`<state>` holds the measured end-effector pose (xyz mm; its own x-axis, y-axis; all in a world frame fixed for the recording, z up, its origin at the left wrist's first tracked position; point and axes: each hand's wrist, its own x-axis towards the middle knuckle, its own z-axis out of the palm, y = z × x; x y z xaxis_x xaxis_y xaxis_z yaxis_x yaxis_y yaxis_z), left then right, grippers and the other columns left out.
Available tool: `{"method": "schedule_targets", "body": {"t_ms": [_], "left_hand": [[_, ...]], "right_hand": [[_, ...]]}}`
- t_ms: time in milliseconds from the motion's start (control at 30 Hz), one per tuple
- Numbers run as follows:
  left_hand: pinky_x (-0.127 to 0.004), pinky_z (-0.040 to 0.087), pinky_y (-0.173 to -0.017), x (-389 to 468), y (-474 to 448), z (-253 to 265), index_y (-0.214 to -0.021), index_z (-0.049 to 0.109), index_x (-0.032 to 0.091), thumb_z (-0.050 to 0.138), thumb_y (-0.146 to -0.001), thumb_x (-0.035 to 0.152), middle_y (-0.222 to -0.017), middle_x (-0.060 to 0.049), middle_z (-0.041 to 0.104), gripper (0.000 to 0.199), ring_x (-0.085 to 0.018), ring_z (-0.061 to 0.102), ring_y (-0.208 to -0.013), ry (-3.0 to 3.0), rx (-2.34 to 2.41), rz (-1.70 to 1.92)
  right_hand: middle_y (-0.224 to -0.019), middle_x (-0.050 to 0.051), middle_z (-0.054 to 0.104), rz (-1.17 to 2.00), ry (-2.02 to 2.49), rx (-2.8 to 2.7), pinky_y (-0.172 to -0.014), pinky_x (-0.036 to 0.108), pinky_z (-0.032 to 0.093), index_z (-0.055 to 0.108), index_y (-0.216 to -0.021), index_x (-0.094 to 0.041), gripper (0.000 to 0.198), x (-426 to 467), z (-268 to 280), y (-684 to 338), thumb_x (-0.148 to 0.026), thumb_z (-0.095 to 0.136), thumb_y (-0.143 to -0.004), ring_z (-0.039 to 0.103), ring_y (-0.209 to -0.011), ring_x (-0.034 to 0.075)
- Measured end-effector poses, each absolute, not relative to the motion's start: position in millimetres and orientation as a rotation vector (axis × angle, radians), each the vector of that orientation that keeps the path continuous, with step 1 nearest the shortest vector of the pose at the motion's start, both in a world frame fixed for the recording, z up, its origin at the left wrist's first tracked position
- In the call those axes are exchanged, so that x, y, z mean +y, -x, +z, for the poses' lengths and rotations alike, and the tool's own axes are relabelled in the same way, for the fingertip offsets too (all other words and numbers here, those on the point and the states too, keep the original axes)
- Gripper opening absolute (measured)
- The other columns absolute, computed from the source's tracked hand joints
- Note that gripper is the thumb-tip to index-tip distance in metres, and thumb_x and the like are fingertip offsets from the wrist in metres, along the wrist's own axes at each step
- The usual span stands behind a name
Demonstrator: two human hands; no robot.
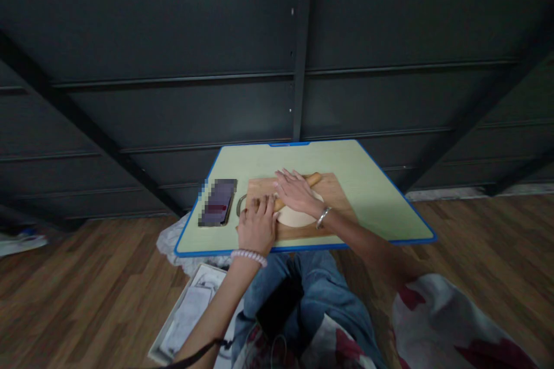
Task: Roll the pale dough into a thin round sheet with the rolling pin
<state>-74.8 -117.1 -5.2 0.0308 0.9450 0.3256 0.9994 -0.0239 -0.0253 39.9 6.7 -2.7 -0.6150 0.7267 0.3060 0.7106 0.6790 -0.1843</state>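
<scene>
A wooden rolling pin (314, 178) lies slantwise across a flat, round, pale sheet of dough (296, 217). Both rest on a wooden cutting board (341, 201) with a curved metal handle (240, 205) at its left side. My left hand (257, 227) covers the near left end of the pin, its fingers bent over it. Flat on the pin's upper part lies my right hand (296, 191), fingers stretched out past the wood. Its wrist is above the dough's right edge. The hands hide much of the pin and part of the dough.
A low pale-green table (381, 207) with a blue rim carries the board. A phone (217, 202), partly pixelated, lies left of the board. Dark panels (216, 109) stand behind. Below left sits an open white box (190, 311); another dark phone-like object (280, 305) is on my lap.
</scene>
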Motion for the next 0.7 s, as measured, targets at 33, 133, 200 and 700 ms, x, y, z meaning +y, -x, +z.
{"method": "schedule_targets", "body": {"t_ms": [33,133,200,700], "left_hand": [[-0.048,0.044,-0.090,-120.5,72.0,-4.5,-0.139,0.041,0.020,0.032,-0.095,0.032,-0.134,-0.011,0.054,0.047,-0.032,0.047,-0.121,2.067,-2.005,-0.326],[-0.052,0.042,-0.091,-131.5,64.0,-3.8,-0.142,0.037,0.024,0.033,-0.095,0.034,-0.136,-0.009,0.052,0.048,-0.032,0.048,-0.116,2.087,-1.997,-0.346],[-0.054,0.038,-0.095,-139.8,58.4,-4.2,-0.143,0.036,0.024,0.035,-0.095,0.035,-0.138,-0.010,0.049,0.049,-0.034,0.047,-0.117,2.081,-1.990,-0.347],[-0.069,0.017,-0.103,-113.0,41.2,0.4,-0.138,0.043,0.012,0.033,-0.092,0.051,-0.140,-0.020,0.045,0.061,-0.043,0.033,-0.131,1.944,-2.165,-0.312]], "right_hand": [[-0.140,0.017,0.048,0.056,1.146,-2.536,-0.112,0.042,0.021,0.042,-0.136,-0.006,0.049,1.0,-2.4,-46.3,-0.034,0.028,-0.098,0.035,-0.135,0.022],[-0.142,0.016,0.045,0.048,1.111,-2.549,-0.112,0.042,0.024,0.046,-0.134,-0.008,0.045,-17.5,-1.7,-66.7,-0.030,0.031,-0.097,0.036,-0.135,0.022],[-0.144,0.013,0.044,0.021,1.036,-2.560,-0.112,0.043,0.024,0.051,-0.130,-0.013,0.041,-31.3,-1.7,-80.9,-0.029,0.032,-0.097,0.035,-0.135,0.021],[-0.140,0.013,0.049,0.001,0.917,-2.553,-0.111,0.042,0.032,0.047,-0.135,-0.011,0.044,-53.9,-6.0,-117.7,-0.026,0.038,-0.094,0.040,-0.132,0.020]]}}
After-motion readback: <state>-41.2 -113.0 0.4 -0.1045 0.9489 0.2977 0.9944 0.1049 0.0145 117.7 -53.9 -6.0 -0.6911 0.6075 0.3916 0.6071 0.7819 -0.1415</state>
